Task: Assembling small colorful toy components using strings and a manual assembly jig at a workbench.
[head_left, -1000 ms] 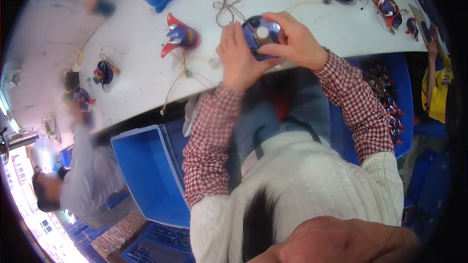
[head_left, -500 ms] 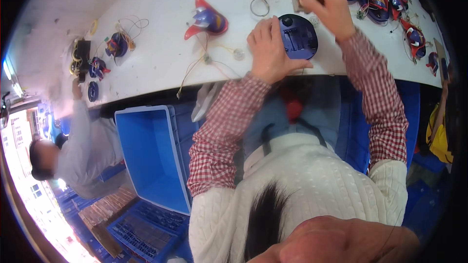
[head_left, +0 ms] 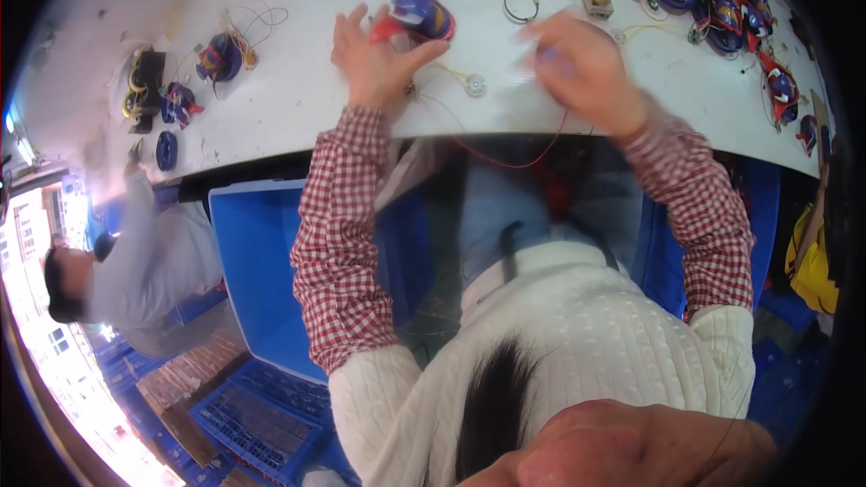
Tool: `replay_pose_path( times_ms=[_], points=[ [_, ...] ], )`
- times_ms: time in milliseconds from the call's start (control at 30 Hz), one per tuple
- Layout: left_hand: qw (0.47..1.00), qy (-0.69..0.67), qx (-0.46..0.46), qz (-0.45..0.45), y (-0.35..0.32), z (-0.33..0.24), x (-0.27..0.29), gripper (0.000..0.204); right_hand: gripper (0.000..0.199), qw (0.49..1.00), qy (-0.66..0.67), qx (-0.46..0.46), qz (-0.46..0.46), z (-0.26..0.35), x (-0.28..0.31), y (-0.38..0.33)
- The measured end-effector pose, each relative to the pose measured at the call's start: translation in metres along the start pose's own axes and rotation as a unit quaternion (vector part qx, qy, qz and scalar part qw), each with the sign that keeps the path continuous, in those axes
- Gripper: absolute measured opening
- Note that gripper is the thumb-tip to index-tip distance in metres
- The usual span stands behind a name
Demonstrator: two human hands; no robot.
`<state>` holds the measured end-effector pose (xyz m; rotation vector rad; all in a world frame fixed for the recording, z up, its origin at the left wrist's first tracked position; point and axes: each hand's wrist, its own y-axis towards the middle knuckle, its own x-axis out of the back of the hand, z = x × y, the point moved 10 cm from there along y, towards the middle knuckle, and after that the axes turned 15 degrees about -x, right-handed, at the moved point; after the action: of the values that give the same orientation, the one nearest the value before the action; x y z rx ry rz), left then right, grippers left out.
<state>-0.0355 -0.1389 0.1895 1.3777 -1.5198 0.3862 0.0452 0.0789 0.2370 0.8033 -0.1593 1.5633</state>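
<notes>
We've one glossy red-and-purple winged plastic shell (head_left: pixel 422 11) at our spread left hand (head_left: pixel 373 63); one thin red wire (head_left: pixel 521 165). Right hand (head_left: pixel 586 72) blurred, can't tell its grip.

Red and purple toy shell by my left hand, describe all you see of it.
The toy shell looks like glossy plastic: a purple dome with pale and yellow markings, edged in red, with two red tips, one pointing away, one leftward. It lies on the white table. The left hand spreads around its near side; contact is unclear.
</notes>
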Motion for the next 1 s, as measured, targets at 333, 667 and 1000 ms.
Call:
replay_pose_path(
  times_ms=[333,667,1000],
  points=[
    [0.976,-0.153,0.148,0.053,0.04,0.035,-0.05,0.078,0.019,0.979,-0.169,-0.099,0.051,0.016,-0.154,0.037],
    [0.819,-0.559,0.115,-0.064,0.029,-0.028,0.002,0.036,0.022,0.996,0.087,0.025,0.026,0.043,-0.006,0.014],
    [0.813,-0.565,0.055,0.13,0.005,-0.147,-0.08,0.048,0.026,0.972,0.102,-0.206,0.041,-0.097,0.06,-0.015]
  ],
)
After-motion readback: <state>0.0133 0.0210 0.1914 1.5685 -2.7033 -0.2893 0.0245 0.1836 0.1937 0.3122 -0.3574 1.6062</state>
